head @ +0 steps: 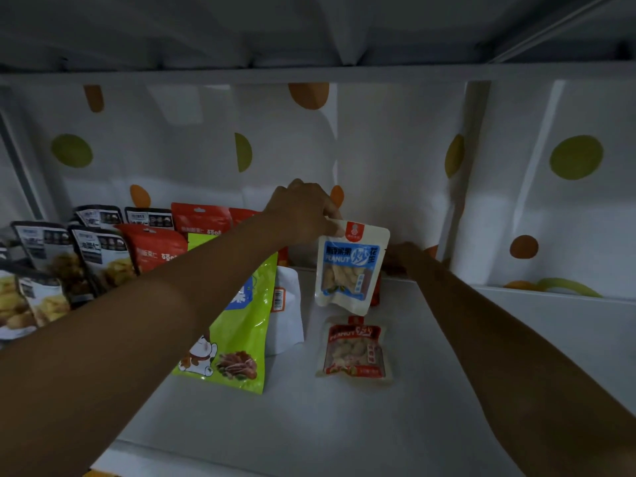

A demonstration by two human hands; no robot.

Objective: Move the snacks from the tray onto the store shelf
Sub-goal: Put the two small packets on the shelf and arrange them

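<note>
My left hand (pixel 303 211) pinches the top corner of a white and blue peanut pouch (pixel 351 266), which hangs upright just above the white shelf (pixel 344 425). Far back on the shelf, my right hand (pixel 401 258) is partly hidden behind that pouch; its fingers seem to touch something red there, and what it is cannot be made out. A red peanut pouch (pixel 354 351) lies flat on the shelf below the hanging one. The tray is out of view.
A green nut bag (pixel 234 332) and a white bag (pixel 287 315) lean left of the pouches. Black (pixel 99 253) and red (pixel 158 249) snack bags stand in rows at the far left. A dotted white sheet (pixel 378 149) backs the shelf. An upper shelf (pixel 309 74) hangs overhead.
</note>
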